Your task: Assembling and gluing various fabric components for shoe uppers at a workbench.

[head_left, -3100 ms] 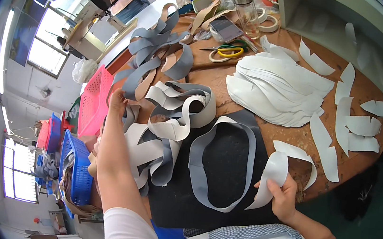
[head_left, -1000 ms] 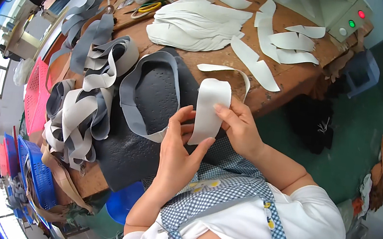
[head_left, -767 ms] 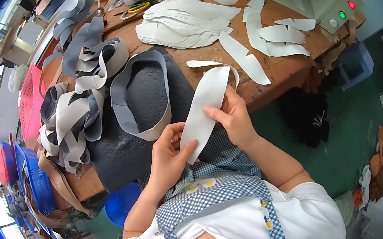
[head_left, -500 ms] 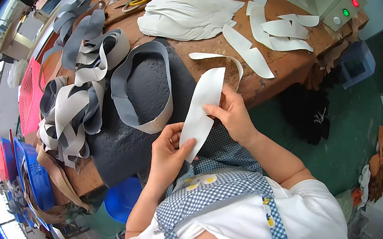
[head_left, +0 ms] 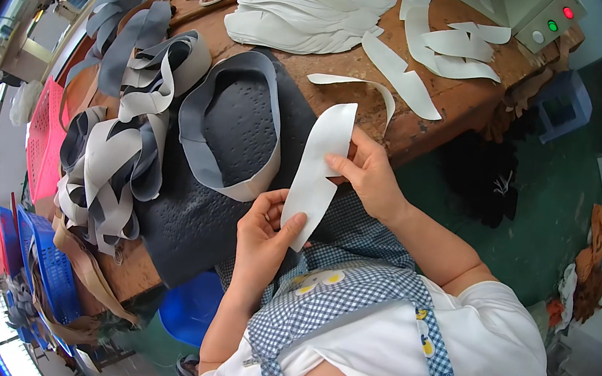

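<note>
Between my two hands I hold a white cut piece (head_left: 321,162), a smooth, curved strip with a small notch in its right edge. My left hand (head_left: 266,229) pinches the lower end, thumb on top and fingers beneath. My right hand (head_left: 370,174) grips the right side above the notch, thumb on the face, fingers mostly hidden behind. Left of the piece, a grey and off-white band (head_left: 266,178) joined into a loop stands on a dark pitted mat (head_left: 183,226). A narrow white strip (head_left: 363,83) curls on the table beyond my right hand.
A stack of white cut pieces (head_left: 303,15) lies at the back of the wooden table (head_left: 449,116), loose ones (head_left: 405,77) to its right. Grey and off-white bands (head_left: 113,157) pile up at the left. A button box (head_left: 550,25) stands far right; blue baskets (head_left: 55,263) are lower left.
The view has shifted slightly, so the table and its contents sit a little differently in the picture. Both hands keep the same hold on the white piece.
</note>
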`<state>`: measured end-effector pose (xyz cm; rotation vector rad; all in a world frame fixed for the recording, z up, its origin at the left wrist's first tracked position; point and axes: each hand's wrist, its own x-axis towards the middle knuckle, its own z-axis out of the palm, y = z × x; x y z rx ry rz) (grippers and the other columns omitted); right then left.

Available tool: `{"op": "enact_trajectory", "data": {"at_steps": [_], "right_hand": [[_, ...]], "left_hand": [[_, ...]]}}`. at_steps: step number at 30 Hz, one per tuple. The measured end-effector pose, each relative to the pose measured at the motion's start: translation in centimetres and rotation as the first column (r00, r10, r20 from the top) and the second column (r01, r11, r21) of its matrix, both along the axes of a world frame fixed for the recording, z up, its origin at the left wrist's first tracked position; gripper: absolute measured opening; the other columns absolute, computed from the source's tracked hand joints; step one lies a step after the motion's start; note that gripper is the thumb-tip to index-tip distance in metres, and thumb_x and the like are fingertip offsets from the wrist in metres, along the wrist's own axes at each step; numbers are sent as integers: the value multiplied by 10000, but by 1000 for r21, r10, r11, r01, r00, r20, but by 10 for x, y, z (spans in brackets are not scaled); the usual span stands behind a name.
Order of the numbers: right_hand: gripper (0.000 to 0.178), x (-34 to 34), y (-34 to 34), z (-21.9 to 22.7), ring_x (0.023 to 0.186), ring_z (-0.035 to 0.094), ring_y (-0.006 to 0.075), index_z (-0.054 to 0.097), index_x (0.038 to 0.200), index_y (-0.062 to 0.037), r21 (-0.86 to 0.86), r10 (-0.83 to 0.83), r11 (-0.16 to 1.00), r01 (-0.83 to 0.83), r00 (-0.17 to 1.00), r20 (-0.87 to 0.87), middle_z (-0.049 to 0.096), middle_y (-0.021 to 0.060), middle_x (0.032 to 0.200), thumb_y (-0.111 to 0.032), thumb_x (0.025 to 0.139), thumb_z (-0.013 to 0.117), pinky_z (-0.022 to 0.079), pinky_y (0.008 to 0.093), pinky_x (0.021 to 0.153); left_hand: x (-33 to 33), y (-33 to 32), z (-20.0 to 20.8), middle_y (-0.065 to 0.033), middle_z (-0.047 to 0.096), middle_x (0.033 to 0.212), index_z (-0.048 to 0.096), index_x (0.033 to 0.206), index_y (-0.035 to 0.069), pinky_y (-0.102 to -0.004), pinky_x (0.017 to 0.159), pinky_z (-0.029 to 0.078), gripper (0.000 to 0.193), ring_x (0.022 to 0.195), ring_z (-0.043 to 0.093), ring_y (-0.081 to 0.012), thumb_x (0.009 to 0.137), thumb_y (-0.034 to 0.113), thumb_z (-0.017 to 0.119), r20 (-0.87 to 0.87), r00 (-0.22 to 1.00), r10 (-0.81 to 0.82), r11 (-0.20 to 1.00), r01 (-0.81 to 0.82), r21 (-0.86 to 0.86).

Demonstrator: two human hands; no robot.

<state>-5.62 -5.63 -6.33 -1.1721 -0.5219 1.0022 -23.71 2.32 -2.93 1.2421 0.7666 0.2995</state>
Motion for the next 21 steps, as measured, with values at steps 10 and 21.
{"op": "enact_trajectory", "data": {"at_steps": [10, 21], "right_hand": [[310, -5, 5, -1, 927, 655, 117, 524, 1264, -31, -56, 38, 998, -36, 999, 35, 658, 51, 1049, -94, 963, 559, 563, 284, 793], [320, -8, 2, 14, 893, 641, 101, 540, 1224, -19, -19, 160, 987, -160, 987, 7, 662, 50, 1031, -106, 932, 635, 538, 243, 745]], "left_hand": [[-7, 3, 2, -129, 665, 1040, 521, 1212, -80, -261, 661, 594, 343, 878, 659, -135, 919, 43, 650, -3, 1000, 26, 1000, -26, -9], [-17, 3, -7, -113, 671, 1059, 536, 1218, -60, -245, 822, 550, 356, 963, 647, -130, 905, 40, 674, -51, 999, -15, 999, 17, 40]]}}
